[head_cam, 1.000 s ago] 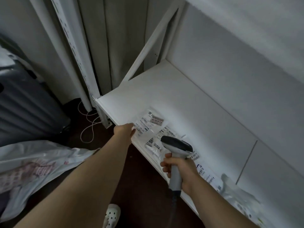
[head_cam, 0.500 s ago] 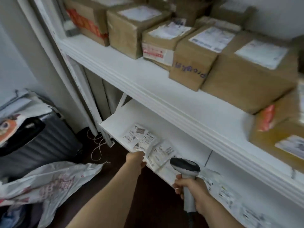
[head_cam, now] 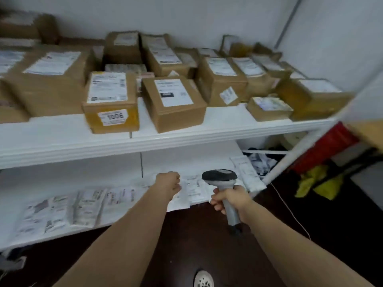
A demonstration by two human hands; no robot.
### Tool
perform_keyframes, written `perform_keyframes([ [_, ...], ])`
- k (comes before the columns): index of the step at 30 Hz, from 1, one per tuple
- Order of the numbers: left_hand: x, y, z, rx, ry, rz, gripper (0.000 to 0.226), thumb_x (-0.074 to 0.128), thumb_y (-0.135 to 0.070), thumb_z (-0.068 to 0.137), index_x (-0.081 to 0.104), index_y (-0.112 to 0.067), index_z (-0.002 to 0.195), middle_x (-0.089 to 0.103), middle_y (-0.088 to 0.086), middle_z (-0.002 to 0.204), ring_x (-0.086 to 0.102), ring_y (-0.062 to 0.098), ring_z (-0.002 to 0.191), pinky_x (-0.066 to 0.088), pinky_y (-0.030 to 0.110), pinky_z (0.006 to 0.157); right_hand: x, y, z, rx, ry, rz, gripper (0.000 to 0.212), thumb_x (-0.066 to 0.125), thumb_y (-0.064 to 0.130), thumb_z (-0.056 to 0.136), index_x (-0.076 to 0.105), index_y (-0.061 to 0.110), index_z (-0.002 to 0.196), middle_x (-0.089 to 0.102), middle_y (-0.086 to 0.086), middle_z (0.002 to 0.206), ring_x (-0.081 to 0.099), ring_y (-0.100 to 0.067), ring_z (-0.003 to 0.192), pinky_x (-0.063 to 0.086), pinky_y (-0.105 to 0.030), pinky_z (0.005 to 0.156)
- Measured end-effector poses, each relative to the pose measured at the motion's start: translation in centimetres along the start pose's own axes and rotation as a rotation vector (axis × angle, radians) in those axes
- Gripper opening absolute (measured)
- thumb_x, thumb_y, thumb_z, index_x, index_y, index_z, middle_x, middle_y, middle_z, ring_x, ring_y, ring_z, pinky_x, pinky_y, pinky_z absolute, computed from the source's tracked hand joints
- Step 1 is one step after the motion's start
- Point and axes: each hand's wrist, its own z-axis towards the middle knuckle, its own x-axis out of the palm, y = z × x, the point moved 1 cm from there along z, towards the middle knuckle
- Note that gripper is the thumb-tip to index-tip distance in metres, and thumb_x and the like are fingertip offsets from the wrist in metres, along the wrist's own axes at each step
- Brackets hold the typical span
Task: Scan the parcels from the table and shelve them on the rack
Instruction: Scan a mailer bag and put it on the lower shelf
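Boxes [head_cam: 172,102] and mailers [head_cam: 83,206] already crowded the rack [head_cam: 62,141], suggesting late progress; the right hand [head_cam: 230,198] clamped its fingers round the scanner [head_cam: 219,176], the left hand [head_cam: 167,183] curled at a mailer [head_cam: 194,187], grip unclear.

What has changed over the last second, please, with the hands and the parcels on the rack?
The left hand and the right hand have moved rightward along the lower shelf, from the rack's left end towards its right post. The left is now curled over a flat white parcel; a grip is unclear. Unchanged: the right hand grips the scanner.
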Motion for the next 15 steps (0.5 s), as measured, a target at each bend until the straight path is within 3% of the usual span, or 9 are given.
perform_keyframes([
  [3, 7.9, 1.3, -1.9, -0.002, 0.117, 0.081, 0.027, 0.050, 0.006, 0.091, 0.043, -0.007, 0.068, 0.042, 0.010, 0.066, 0.036, 0.020, 0.056, 0.035, 0.028, 0.053, -7.5, -1.9, -2.2, -0.016, -0.166, 0.057, 0.012, 0.068, -0.006, 0.078, 0.061, 0.004, 0.075, 0.066, -0.010, 0.058, 0.057, -0.016, 0.042, 0.041, -0.022, 0.041],
  [7, 18.0, 4.0, -5.6, 0.007, 0.255, 0.278, 0.014, 0.054, 0.001, 0.092, 0.050, 0.000, 0.078, 0.054, 0.014, 0.073, 0.050, 0.021, 0.062, 0.048, 0.029, 0.061, -17.2, -5.2, -5.5, 0.012, -0.372, 0.084, 0.019, 0.066, -0.009, 0.075, 0.061, 0.001, 0.059, 0.063, -0.015, 0.057, 0.054, -0.020, 0.040, 0.040, -0.024, 0.042],
  [9, 22.8, 5.6, -7.3, 0.024, 0.317, 0.360, 0.002, 0.053, 0.000, 0.093, 0.052, 0.002, 0.092, 0.055, 0.014, 0.075, 0.051, 0.020, 0.064, 0.049, 0.031, 0.061, -21.8, -7.0, -6.9, 0.027, -0.445, 0.124, 0.021, 0.064, -0.011, 0.075, 0.060, 0.000, 0.058, 0.062, -0.017, 0.058, 0.053, -0.022, 0.040, 0.039, -0.025, 0.040],
  [11, 28.6, 7.7, -8.9, 0.047, 0.374, 0.441, 0.009, 0.052, 0.001, 0.093, 0.050, 0.001, 0.102, 0.055, 0.013, 0.074, 0.051, 0.019, 0.063, 0.048, 0.030, 0.060, -27.1, -9.0, -8.3, 0.028, -0.507, 0.156, 0.020, 0.064, -0.011, 0.077, 0.060, 0.000, 0.060, 0.062, -0.016, 0.058, 0.054, -0.021, 0.041, 0.040, -0.025, 0.038],
  [15, 39.4, 11.4, -11.2, 0.085, 0.476, 0.555, 0.006, 0.050, -0.001, 0.094, 0.055, 0.000, 0.098, 0.056, 0.010, 0.070, 0.054, 0.017, 0.062, 0.051, 0.032, 0.070, -36.5, -12.4, -10.1, 0.024, -0.575, 0.218, 0.018, 0.064, -0.008, 0.078, 0.060, 0.001, 0.064, 0.063, -0.017, 0.064, 0.054, -0.021, 0.044, 0.040, -0.025, 0.041],
])
